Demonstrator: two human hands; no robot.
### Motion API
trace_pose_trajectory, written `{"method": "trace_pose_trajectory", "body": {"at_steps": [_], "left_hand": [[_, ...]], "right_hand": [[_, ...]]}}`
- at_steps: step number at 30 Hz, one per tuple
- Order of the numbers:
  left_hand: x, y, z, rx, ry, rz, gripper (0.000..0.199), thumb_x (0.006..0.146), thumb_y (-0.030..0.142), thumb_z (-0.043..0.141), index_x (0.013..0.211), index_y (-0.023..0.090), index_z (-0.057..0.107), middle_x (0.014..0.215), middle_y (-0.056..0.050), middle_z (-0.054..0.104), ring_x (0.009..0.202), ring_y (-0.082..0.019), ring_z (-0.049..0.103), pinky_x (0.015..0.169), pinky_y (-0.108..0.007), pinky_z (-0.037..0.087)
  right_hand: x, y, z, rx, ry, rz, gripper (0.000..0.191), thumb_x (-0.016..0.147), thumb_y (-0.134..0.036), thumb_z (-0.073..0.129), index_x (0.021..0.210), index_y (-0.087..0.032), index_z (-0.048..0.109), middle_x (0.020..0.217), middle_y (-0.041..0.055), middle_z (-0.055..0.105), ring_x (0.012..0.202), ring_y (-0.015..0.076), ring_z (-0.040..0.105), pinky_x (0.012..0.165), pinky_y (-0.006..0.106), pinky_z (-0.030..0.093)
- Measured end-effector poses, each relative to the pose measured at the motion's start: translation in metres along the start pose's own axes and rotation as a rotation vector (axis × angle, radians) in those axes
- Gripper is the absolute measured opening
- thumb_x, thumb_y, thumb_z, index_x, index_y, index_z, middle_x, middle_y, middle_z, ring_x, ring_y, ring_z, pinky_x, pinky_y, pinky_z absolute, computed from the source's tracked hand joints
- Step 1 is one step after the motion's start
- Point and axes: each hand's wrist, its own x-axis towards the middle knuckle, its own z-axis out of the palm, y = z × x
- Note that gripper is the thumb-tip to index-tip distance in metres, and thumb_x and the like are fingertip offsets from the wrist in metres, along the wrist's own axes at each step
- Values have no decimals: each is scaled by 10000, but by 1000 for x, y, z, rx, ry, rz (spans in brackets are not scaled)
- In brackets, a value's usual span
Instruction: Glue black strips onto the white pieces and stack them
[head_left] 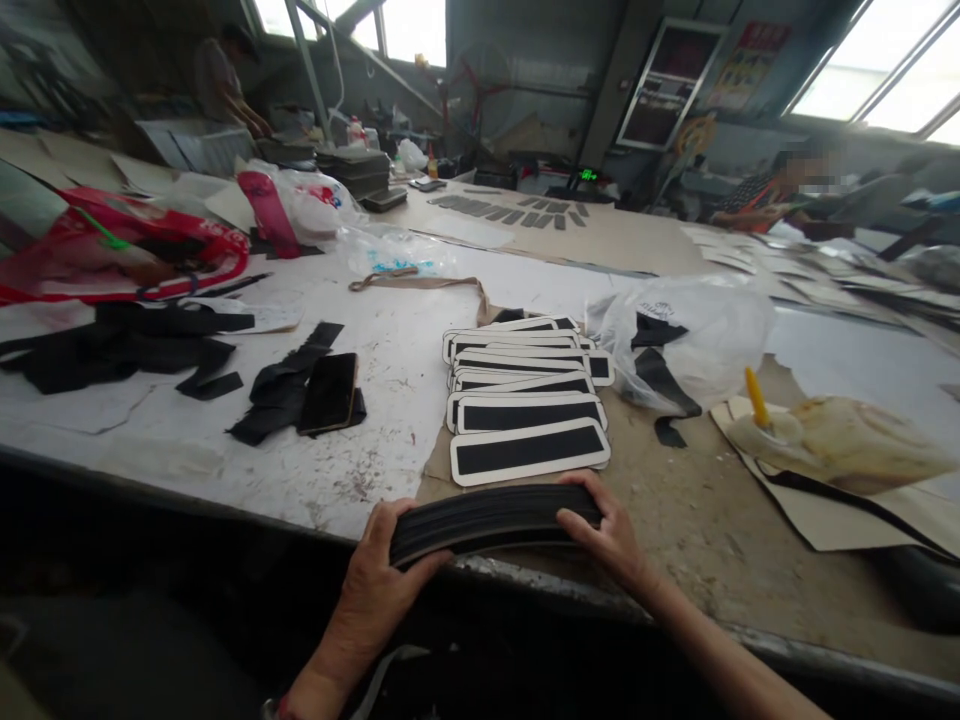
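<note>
A stack of black strips [495,518], bowed slightly upward in the middle, is held at the table's front edge. My left hand [390,555] grips its left end, thumb below and fingers behind. At the right end my right hand [600,530] is closed round the same stack. Just beyond lie several overlapping cream-bordered pieces with black centres [532,450], spread in a row going away from me on brown board. The nearest of these lies flat, close to the strips. Whether the stack rests on the table edge I cannot tell.
A phone [328,392] lies on black scraps [274,400] to the left. To the right are a clear plastic bag [705,330] and a glue-stained bag with a yellow nozzle [757,400]. A red bag [210,240] is at far left. Two people work farther back.
</note>
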Motion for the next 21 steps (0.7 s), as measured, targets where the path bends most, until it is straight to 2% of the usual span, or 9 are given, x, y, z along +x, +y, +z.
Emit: {"method": "trace_pose_trajectory", "body": {"at_steps": [3, 6, 11, 15, 18, 21], "left_hand": [[-1, 0, 1, -12, 24, 7, 374, 700, 361, 707, 1013, 264, 528, 928, 6, 598, 856, -217, 606, 846, -367, 512], [-3, 0, 2, -35, 49, 17, 355, 706, 364, 699, 1005, 264, 536, 931, 4, 602, 863, -219, 607, 844, -363, 508], [-2, 8, 1, -67, 40, -92, 387, 658, 380, 704, 985, 239, 551, 916, -12, 602, 861, -245, 596, 851, -397, 489], [18, 32, 12, -130, -53, -207, 467, 606, 360, 725, 1007, 216, 532, 943, -32, 595, 899, -263, 578, 887, -423, 455], [46, 51, 31, -136, -96, -206, 458, 583, 317, 722, 982, 203, 528, 1018, -60, 560, 1000, -277, 546, 939, -422, 420], [71, 59, 45, -104, -91, -191, 505, 532, 268, 735, 981, 171, 528, 1093, -103, 520, 1098, -308, 494, 995, -440, 373]], "right_hand": [[3, 2, -17, -34, -216, -34, 455, 721, -415, 661, 1104, -216, 517, 980, 33, 596, 880, 218, 581, 787, 322, 490], [6, 5, -23, -25, -283, -58, 436, 742, -395, 663, 1106, -208, 511, 987, 36, 596, 907, 214, 577, 827, 325, 478], [7, 3, -24, 10, -289, -33, 374, 765, -428, 655, 1042, -207, 534, 879, 9, 582, 811, 197, 571, 747, 307, 494], [13, 11, -44, -66, -244, -8, 438, 758, -452, 668, 1097, -209, 532, 942, 32, 608, 878, 228, 599, 810, 354, 504], [29, 26, -63, -164, -142, -37, 465, 727, -461, 686, 1081, -189, 556, 1186, 118, 563, 1140, 300, 533, 985, 441, 423], [49, 41, -70, -190, -104, -5, 503, 680, -474, 702, 1051, -163, 569, 1440, 192, 351, 1342, 363, 339, 1089, 499, 290]]}}
